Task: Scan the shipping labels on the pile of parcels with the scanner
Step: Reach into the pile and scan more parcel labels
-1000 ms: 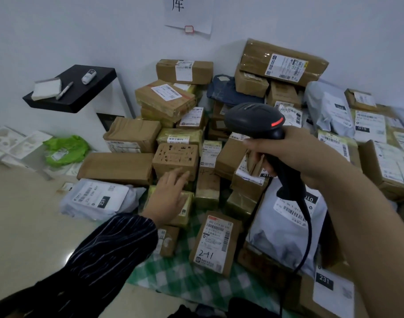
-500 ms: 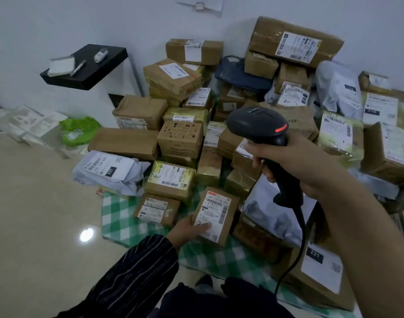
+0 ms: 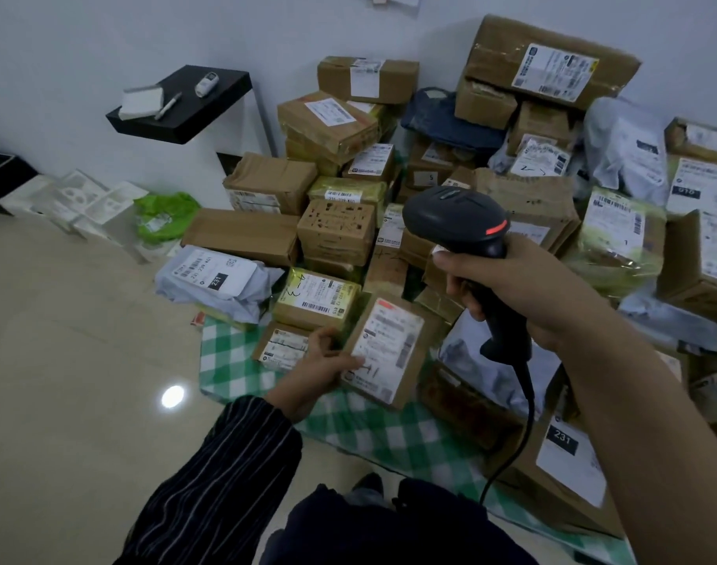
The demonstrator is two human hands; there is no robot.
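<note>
- The pile of parcels (image 3: 336, 234) fills the wall corner on a green checked cloth (image 3: 389, 434).
- A brown parcel (image 3: 389, 352) at its front edge tilts up, the left hand (image 3: 320, 364) gripping its left side.
- The scanner (image 3: 454, 222) hangs above it, the right hand (image 3: 511, 287) wrapped round its handle.

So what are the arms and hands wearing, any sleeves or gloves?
The left sleeve is dark with thin pale stripes, loose at the wrist. The left hand and right hand are bare, no gloves. The right arm shows no sleeve.
</note>
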